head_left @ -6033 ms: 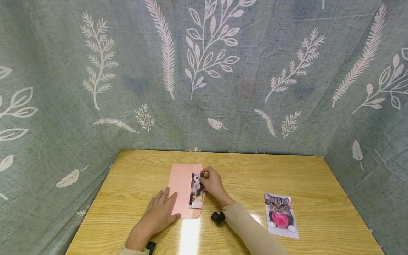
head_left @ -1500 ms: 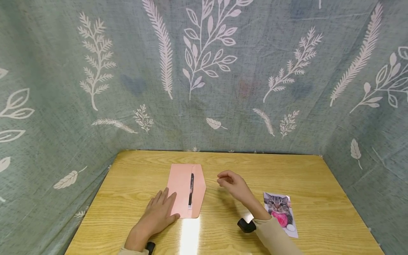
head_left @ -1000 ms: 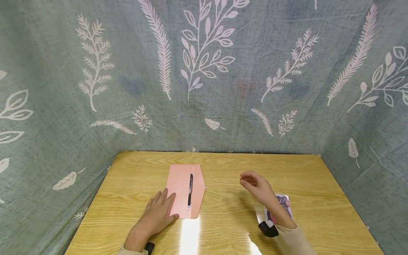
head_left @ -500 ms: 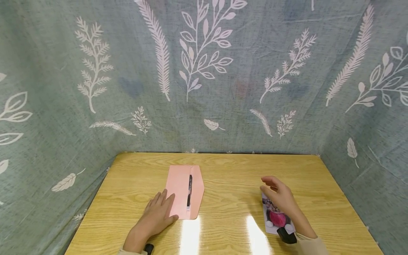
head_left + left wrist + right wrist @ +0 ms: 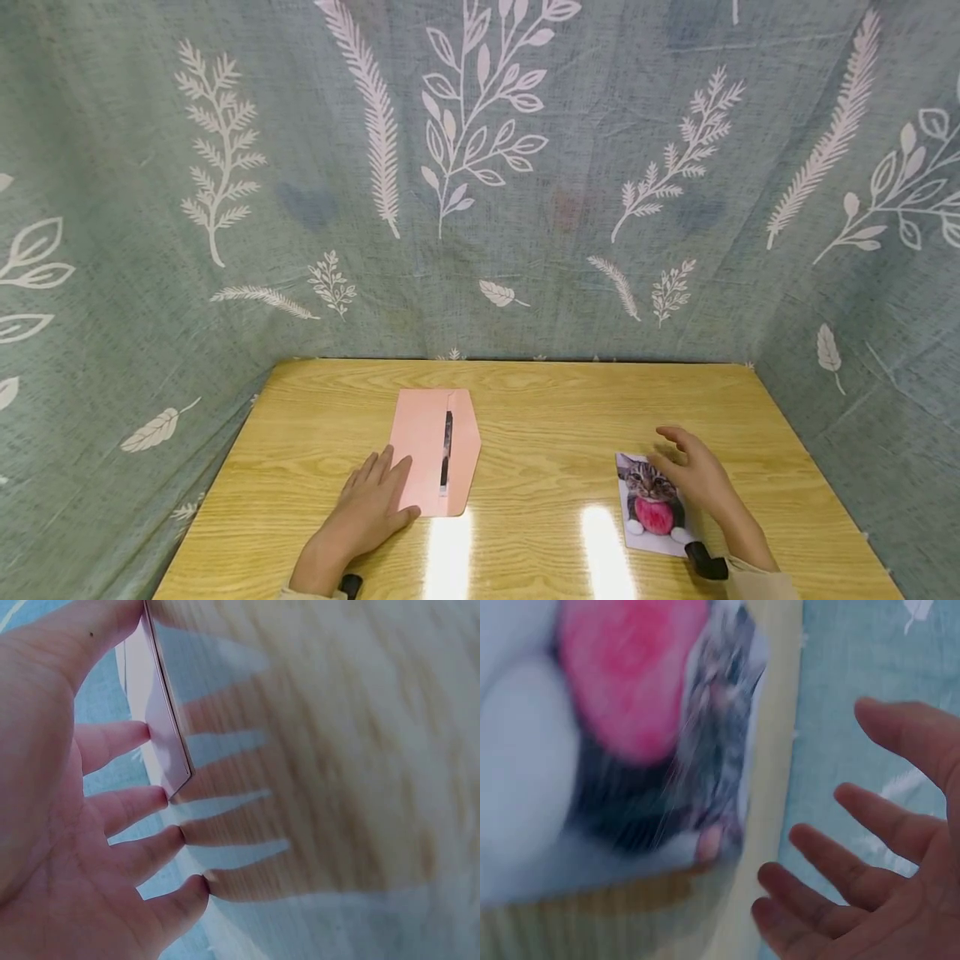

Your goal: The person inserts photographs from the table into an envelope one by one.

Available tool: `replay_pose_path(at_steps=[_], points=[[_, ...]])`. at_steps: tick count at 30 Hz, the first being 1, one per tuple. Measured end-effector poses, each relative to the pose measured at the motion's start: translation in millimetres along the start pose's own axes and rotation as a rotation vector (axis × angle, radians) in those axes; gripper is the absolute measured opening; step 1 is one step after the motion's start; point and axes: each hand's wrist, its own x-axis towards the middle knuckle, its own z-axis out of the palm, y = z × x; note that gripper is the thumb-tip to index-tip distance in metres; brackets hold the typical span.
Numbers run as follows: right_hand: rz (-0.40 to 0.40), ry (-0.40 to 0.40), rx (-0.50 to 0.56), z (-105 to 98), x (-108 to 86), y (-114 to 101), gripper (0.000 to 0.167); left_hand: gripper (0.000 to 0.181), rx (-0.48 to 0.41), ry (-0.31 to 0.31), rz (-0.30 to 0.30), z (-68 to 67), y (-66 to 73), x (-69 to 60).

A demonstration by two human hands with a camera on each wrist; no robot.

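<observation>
A pink envelope (image 5: 420,425) lies on the table with its flap spread to the right. A dark strip of a photo (image 5: 446,454) shows in its slot; the rest is hidden inside. My left hand (image 5: 367,508) rests with spread fingers at the envelope's lower left edge, fingertips on the table and envelope in the left wrist view (image 5: 45,787). A second photo, of a cat with a pink round object (image 5: 654,512), lies flat at right. Just above its right upper side hovers my right hand (image 5: 701,479), fingers loosely bent and holding nothing; the right wrist view shows them apart from the photo (image 5: 637,675).
The wooden table (image 5: 540,433) is bounded at the back and sides by a green-grey leaf-patterned cloth (image 5: 480,208). Bright light reflections lie near the front. A black wrist device (image 5: 707,562) sits by the right sleeve, over the photo's lower corner.
The cat photo that my right hand held at the envelope has slid into the slot. My right hand let go and moved right to the other photo. My left hand stays put.
</observation>
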Motion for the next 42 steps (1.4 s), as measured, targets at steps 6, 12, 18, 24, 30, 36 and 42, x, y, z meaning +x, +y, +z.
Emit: replay_pose_path(at_steps=[6,12,18,24,30,36,42], points=[[0.040,-0.075,-0.051,-4,-3.1,18,0.069,0.078,0.004,0.008,0.007,0.8,-0.4,0.0],[-0.016,-0.089,-0.165,-6,-8.8,28,0.070,0.077,0.002,0.009,0.010,1.4,-0.4,0.4],[0.004,-0.121,-0.212,-6,-14.3,28,0.079,0.077,0.005,0.008,0.006,1.9,-0.6,-0.1],[0.006,-0.114,-0.237,-4,-17.3,31,0.078,0.077,0.009,0.008,0.007,2.5,-1.4,0.7],[0.003,-0.073,-0.248,-1,-15.9,32,0.073,0.078,0.011,0.003,0.002,2.0,-2.1,1.2],[-0.048,0.038,-0.239,1,-15.1,32,0.046,0.077,0.014,-0.001,0.001,1.5,-1.6,0.0],[0.016,0.076,-0.204,-3,-13.7,28,0.024,0.077,0.007,0.009,0.010,1.2,-0.1,0.0]])
